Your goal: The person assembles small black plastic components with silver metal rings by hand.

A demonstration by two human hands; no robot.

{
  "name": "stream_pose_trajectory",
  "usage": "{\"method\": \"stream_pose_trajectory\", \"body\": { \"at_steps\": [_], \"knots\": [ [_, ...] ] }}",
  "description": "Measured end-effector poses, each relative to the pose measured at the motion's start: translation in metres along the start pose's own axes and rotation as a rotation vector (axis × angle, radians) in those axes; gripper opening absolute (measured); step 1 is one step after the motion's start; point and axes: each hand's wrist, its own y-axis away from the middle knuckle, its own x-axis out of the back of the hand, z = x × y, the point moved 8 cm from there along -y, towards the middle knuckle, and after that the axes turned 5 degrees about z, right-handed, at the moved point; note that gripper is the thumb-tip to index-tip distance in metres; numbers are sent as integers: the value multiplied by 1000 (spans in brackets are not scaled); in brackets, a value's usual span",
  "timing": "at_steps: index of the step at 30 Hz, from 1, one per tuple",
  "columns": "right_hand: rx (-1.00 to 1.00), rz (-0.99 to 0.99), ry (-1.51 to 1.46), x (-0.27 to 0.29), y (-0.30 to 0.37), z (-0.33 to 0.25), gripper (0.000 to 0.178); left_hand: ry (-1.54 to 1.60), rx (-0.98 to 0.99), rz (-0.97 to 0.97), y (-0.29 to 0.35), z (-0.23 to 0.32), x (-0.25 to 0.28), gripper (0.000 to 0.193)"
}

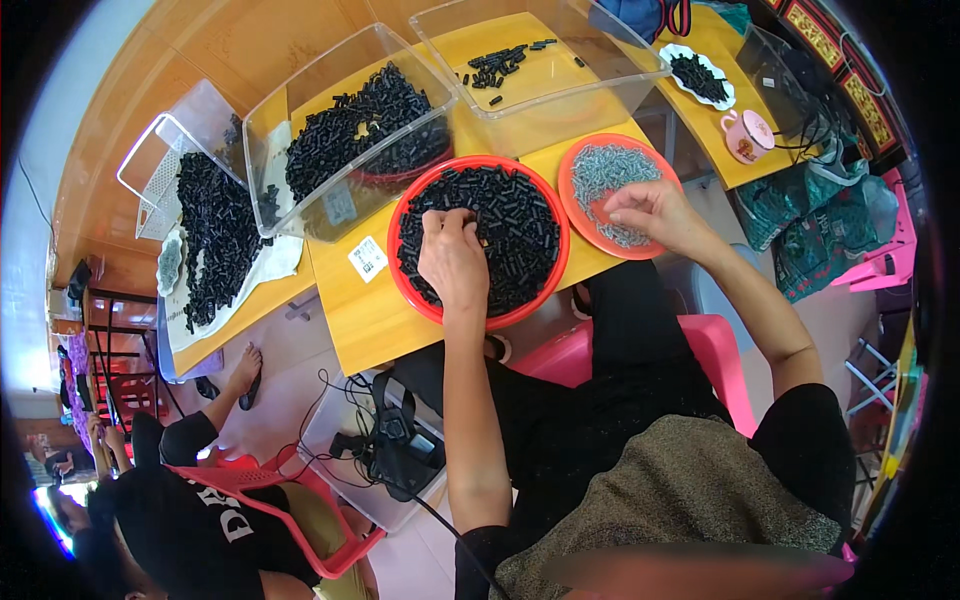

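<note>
A round red basin [564, 232] full of short black tube-like pieces [515, 245] stands at the table's front edge. Over its left half is my left hand [455, 265], fingers curled and drawn together at the pieces; what they hold is hidden. To the right of the basin sits an orange-red plate [570, 205] heaped with small silvery screws [605, 170]. My right hand [655, 215] hovers at the plate's right side, thumb and fingertips pinched together above the screws. Anything between those fingertips is too small to make out.
Behind the basin are a clear bin [270, 130] piled with black pieces and another clear bin [540, 115] holding a few. More black pieces [215, 240] lie on white cloth at left. A pink mug [747, 135] stands far right. Another person [190, 530] sits lower left.
</note>
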Motion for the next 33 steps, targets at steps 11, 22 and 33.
{"method": "stream_pose_trajectory", "body": {
  "at_steps": [11, 22, 33],
  "knots": [
    [41, -8, 19, -13, 4, 6, 11, -131, -301, -113, -1, 20, -13, 14],
    [105, 23, 50, -30, 4, -21, 11, 142, -216, -57, 7, 14, -3, 8],
    [370, -113, 54, -102, 12, -103, 15, 1290, 614, -21, 92, -6, 26, 17]
  ]
}}
